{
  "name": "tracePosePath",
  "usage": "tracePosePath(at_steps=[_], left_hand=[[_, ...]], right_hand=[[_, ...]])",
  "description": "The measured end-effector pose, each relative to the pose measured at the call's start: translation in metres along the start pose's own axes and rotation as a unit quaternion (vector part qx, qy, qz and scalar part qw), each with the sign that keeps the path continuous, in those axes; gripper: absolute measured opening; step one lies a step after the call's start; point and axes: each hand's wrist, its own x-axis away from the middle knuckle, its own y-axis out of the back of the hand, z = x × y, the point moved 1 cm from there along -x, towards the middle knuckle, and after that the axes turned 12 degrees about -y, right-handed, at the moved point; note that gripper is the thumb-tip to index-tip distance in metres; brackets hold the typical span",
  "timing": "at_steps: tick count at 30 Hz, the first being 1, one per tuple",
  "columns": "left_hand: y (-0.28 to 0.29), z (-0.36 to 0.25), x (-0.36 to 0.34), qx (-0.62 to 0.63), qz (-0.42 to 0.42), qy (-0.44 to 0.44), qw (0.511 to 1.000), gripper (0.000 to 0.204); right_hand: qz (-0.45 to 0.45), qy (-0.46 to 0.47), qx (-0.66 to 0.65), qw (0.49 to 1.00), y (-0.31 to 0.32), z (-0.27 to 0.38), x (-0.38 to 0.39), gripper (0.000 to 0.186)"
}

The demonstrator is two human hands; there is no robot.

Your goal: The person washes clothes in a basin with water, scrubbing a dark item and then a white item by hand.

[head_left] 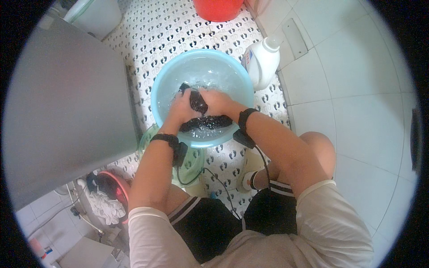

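Note:
A light blue basin (158, 82) of water stands on the patterned floor in front of me. In it lies a wet black cloth (198, 102), partly under the water and bunched between my hands. My left hand (181, 108) grips the cloth's left side, fingers curled into it. On the other side my right hand (216, 102) is closed on the same cloth. Some fingertips are hidden by the cloth and the splashing water. Each wrist wears a black strap with a small box and a cable.
A white bottle (263, 62) stands right of the basin by the tiled wall. A red bucket (218, 9) is beyond it. A grey panel (76, 102) rises at the left. Near my left leg are a green basin (196, 165) and a red basin (120, 187) with clothes.

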Motion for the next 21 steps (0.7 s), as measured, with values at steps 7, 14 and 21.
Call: tracePosePath(at_steps=[7, 14, 21], left_hand=[[-0.012, 0.006, -0.001, -0.079, 0.008, 0.022, 0.997, 0.075], [-0.011, -0.003, 0.003, -0.094, 0.007, -0.019, 0.995, 0.073], [0.034, 0.003, 0.006, 0.048, -0.033, -0.080, 0.995, 0.081]], right_hand=[[0.033, -0.012, 0.022, 0.999, -0.008, 0.012, -0.004, 0.035], [-0.024, 0.004, 0.070, 0.997, -0.008, 0.004, -0.005, 0.034], [0.048, 0.050, 0.022, 0.997, 0.040, -0.003, -0.017, 0.070]])
